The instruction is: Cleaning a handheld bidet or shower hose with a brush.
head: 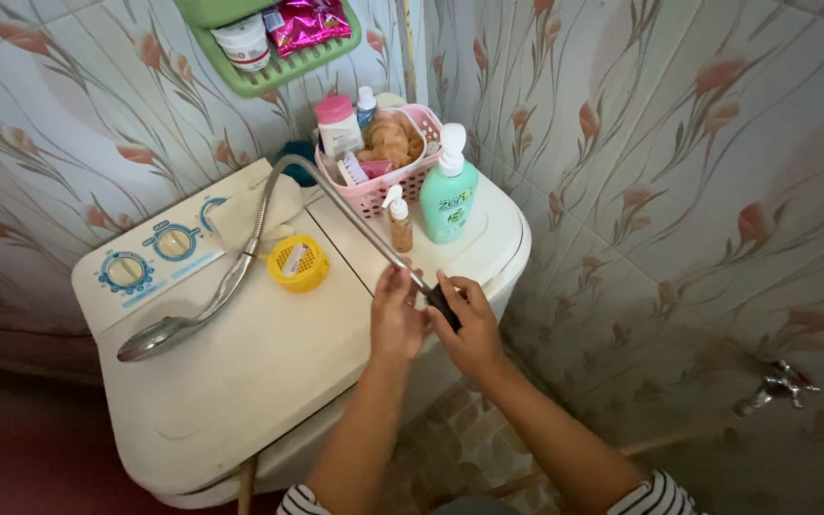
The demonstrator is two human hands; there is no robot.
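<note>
Head view: hose end hidden between both hands.

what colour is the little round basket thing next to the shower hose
Yellow. The small round basket sits on the washing machine lid beside the shower hose, clearest in the head view.

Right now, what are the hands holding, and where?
Both hands, left hand and right hand, grip the metal shower hose at its dark end fitting, far from the shower head.
</note>
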